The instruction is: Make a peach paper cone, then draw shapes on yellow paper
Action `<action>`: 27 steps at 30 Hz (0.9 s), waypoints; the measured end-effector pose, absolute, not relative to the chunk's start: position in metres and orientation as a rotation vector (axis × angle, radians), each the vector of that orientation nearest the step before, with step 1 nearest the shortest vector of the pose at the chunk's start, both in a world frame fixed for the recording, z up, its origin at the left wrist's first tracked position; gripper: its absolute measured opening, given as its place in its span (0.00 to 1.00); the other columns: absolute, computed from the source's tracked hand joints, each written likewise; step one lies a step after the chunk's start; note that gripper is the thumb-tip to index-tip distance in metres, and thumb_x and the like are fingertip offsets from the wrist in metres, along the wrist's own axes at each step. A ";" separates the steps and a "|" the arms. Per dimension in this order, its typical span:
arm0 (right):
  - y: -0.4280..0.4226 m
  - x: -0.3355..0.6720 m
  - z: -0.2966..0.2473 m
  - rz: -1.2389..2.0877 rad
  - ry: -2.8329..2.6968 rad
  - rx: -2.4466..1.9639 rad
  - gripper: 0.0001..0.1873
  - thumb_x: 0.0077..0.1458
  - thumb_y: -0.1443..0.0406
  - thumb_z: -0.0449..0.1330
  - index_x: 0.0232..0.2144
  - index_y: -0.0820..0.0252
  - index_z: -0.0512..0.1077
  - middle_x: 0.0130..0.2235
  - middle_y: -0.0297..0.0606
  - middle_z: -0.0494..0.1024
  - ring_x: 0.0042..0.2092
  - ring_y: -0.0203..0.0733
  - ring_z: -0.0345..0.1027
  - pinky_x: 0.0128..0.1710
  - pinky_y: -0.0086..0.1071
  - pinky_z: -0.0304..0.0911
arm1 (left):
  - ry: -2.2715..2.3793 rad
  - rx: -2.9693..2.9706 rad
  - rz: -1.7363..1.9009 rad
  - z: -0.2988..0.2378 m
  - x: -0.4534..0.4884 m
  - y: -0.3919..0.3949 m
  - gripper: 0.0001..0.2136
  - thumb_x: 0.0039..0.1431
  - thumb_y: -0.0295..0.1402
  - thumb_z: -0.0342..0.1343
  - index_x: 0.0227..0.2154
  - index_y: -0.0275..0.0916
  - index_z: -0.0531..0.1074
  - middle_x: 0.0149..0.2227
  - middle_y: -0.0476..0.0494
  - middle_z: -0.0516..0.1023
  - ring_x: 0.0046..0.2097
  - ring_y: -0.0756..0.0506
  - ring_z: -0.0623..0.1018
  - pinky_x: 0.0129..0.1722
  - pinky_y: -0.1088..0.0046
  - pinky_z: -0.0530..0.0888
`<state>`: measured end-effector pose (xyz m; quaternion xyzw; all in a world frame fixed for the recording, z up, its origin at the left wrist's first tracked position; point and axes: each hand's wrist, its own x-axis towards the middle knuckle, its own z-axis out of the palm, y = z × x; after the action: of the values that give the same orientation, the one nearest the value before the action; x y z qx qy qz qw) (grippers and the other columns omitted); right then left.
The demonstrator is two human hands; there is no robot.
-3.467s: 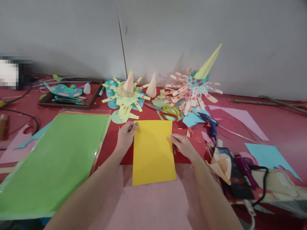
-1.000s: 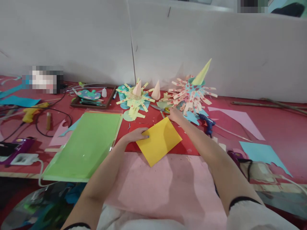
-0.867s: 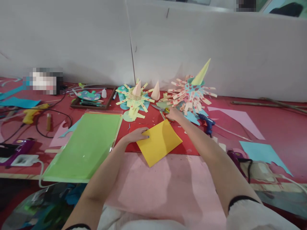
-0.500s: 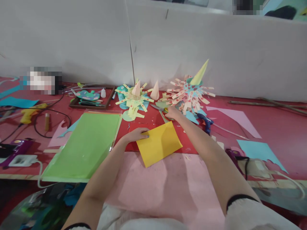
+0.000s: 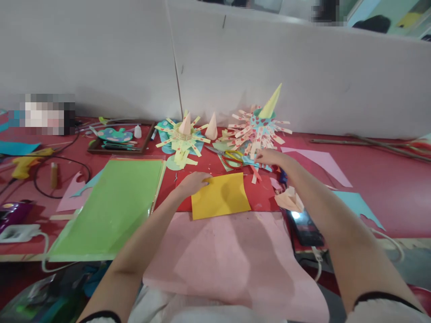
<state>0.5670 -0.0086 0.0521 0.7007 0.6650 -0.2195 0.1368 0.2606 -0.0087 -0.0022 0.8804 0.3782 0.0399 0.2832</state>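
Observation:
A yellow paper sheet (image 5: pixel 220 196) lies on a red sheet (image 5: pixel 264 198), just beyond a large pink sheet (image 5: pixel 229 255). My left hand (image 5: pixel 193 181) rests flat on the yellow sheet's upper left corner, fingers stretched out. My right hand (image 5: pixel 268 157) reaches forward beside the paper starburst craft with a yellow cone (image 5: pixel 259 128). Its fingers are drawn together on a light-blue paper scrap (image 5: pixel 249 161). Yellow-and-red-handled scissors (image 5: pixel 232 158) lie just left of that hand, untouched.
A green paper stack in a plastic sleeve (image 5: pixel 107 202) lies at left. Behind are a smaller starburst craft (image 5: pixel 183 134), a lone cone (image 5: pixel 211 127) and a tray of supplies (image 5: pixel 116 139). A phone (image 5: pixel 303 224), crumpled paper (image 5: pixel 289 199), cables and a yellow glue gun (image 5: pixel 23 163) sit around.
My right hand has moved right from the scissors to the blue scrap. The yellow sheet has turned from slanted to nearly square under my left hand. The camera has swung right.

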 end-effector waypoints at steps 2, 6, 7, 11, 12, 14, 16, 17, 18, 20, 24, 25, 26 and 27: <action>-0.015 0.571 0.048 -0.575 1.854 2.071 0.12 0.52 0.65 0.52 0.31 0.64 0.75 0.29 0.42 0.78 0.31 0.40 0.72 0.31 0.27 0.62 | 1.035 2.412 0.115 -0.003 0.270 -0.005 0.14 0.54 0.29 0.48 0.44 0.40 0.69 0.46 0.44 0.74 0.49 0.43 0.71 0.47 0.67 0.66; -0.025 0.558 0.032 -0.423 1.736 2.148 0.16 0.51 0.61 0.53 0.33 0.67 0.74 0.36 0.52 0.77 0.41 0.51 0.70 0.36 0.34 0.62 | 1.121 2.506 0.171 -0.005 0.288 -0.010 0.18 0.56 0.25 0.45 0.50 0.37 0.62 0.51 0.40 0.69 0.53 0.43 0.68 0.51 0.65 0.63; -0.027 0.554 0.027 -0.406 1.707 2.160 0.16 0.50 0.61 0.53 0.34 0.68 0.74 0.37 0.54 0.76 0.42 0.52 0.69 0.36 0.35 0.62 | 1.153 2.526 0.194 -0.006 0.291 -0.016 0.19 0.56 0.25 0.45 0.52 0.36 0.60 0.52 0.37 0.67 0.55 0.42 0.65 0.53 0.62 0.61; -0.031 0.542 0.015 -0.425 1.623 2.169 0.12 0.46 0.64 0.57 0.32 0.66 0.75 0.36 0.52 0.76 0.41 0.52 0.70 0.35 0.33 0.62 | 1.118 2.678 0.251 -0.010 0.302 -0.049 0.22 0.58 0.34 0.46 0.55 0.37 0.55 0.58 0.36 0.58 0.60 0.41 0.57 0.57 0.58 0.53; -0.031 0.542 0.015 -0.427 1.613 2.172 0.12 0.45 0.64 0.57 0.32 0.66 0.75 0.37 0.52 0.76 0.41 0.52 0.70 0.35 0.33 0.62 | 1.006 2.749 0.220 -0.013 0.304 -0.058 0.23 0.59 0.37 0.46 0.56 0.38 0.53 0.59 0.37 0.57 0.60 0.41 0.57 0.57 0.60 0.54; -0.030 0.544 0.018 -0.428 1.609 2.179 0.13 0.45 0.64 0.58 0.33 0.66 0.74 0.38 0.52 0.76 0.42 0.52 0.70 0.34 0.33 0.62 | 0.807 2.844 0.133 -0.019 0.304 -0.069 0.24 0.59 0.40 0.45 0.57 0.40 0.53 0.61 0.38 0.54 0.61 0.41 0.55 0.57 0.60 0.54; -0.031 0.549 0.026 -0.446 1.630 2.178 0.12 0.45 0.64 0.58 0.32 0.66 0.74 0.37 0.52 0.76 0.41 0.52 0.70 0.34 0.33 0.62 | 0.677 2.904 0.086 -0.027 0.302 -0.074 0.23 0.59 0.40 0.44 0.56 0.40 0.54 0.61 0.38 0.53 0.61 0.41 0.54 0.58 0.60 0.53; -0.033 0.553 0.032 -0.466 1.649 2.175 0.11 0.45 0.64 0.57 0.31 0.66 0.73 0.35 0.52 0.76 0.40 0.52 0.70 0.33 0.33 0.61 | 0.627 2.926 0.072 -0.031 0.301 -0.075 0.23 0.60 0.40 0.43 0.56 0.40 0.54 0.61 0.38 0.53 0.61 0.41 0.54 0.58 0.60 0.52; -0.035 0.556 0.039 -0.499 1.669 2.171 0.10 0.45 0.64 0.57 0.29 0.66 0.73 0.32 0.51 0.77 0.37 0.51 0.71 0.31 0.33 0.61 | 0.584 2.944 0.066 -0.034 0.299 -0.074 0.22 0.60 0.39 0.42 0.56 0.41 0.54 0.62 0.39 0.52 0.62 0.42 0.53 0.58 0.60 0.51; -0.044 0.563 0.053 -0.590 1.704 2.175 0.08 0.47 0.65 0.56 0.28 0.65 0.71 0.26 0.45 0.77 0.30 0.45 0.71 0.27 0.30 0.61 | 0.513 2.967 0.072 -0.039 0.295 -0.071 0.21 0.62 0.38 0.39 0.57 0.42 0.54 0.62 0.40 0.50 0.62 0.43 0.52 0.58 0.59 0.50; -0.074 0.557 0.072 -0.754 1.824 2.280 0.11 0.55 0.62 0.48 0.35 0.60 0.68 0.29 0.38 0.78 0.25 0.35 0.69 0.24 0.25 0.60 | 0.432 2.973 0.119 -0.043 0.292 -0.068 0.21 0.62 0.38 0.36 0.58 0.43 0.52 0.62 0.40 0.50 0.63 0.42 0.49 0.58 0.58 0.49; -0.083 0.549 0.071 -0.823 1.914 2.427 0.12 0.56 0.60 0.47 0.34 0.60 0.68 0.30 0.39 0.77 0.25 0.35 0.69 0.25 0.25 0.61 | 0.422 2.971 0.139 -0.044 0.292 -0.068 0.22 0.62 0.39 0.36 0.58 0.42 0.51 0.62 0.39 0.50 0.63 0.42 0.49 0.58 0.57 0.49; -0.091 0.539 0.067 -0.866 1.997 2.575 0.14 0.57 0.58 0.46 0.35 0.59 0.67 0.29 0.38 0.77 0.24 0.35 0.69 0.24 0.27 0.61 | 0.415 2.969 0.161 -0.043 0.292 -0.069 0.23 0.62 0.40 0.37 0.59 0.42 0.50 0.62 0.39 0.49 0.63 0.41 0.49 0.58 0.56 0.48; -0.098 0.528 0.060 -0.854 2.081 2.707 0.15 0.57 0.57 0.45 0.36 0.57 0.67 0.29 0.37 0.77 0.23 0.36 0.68 0.24 0.28 0.61 | 0.412 2.971 0.185 -0.043 0.292 -0.069 0.24 0.61 0.42 0.38 0.59 0.42 0.50 0.62 0.37 0.49 0.63 0.40 0.49 0.58 0.56 0.48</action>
<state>0.5279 -0.0984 0.0604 0.7553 0.5808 -0.2384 -0.1880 0.2916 -0.0688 -0.0432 0.9863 0.1369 0.0614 0.0683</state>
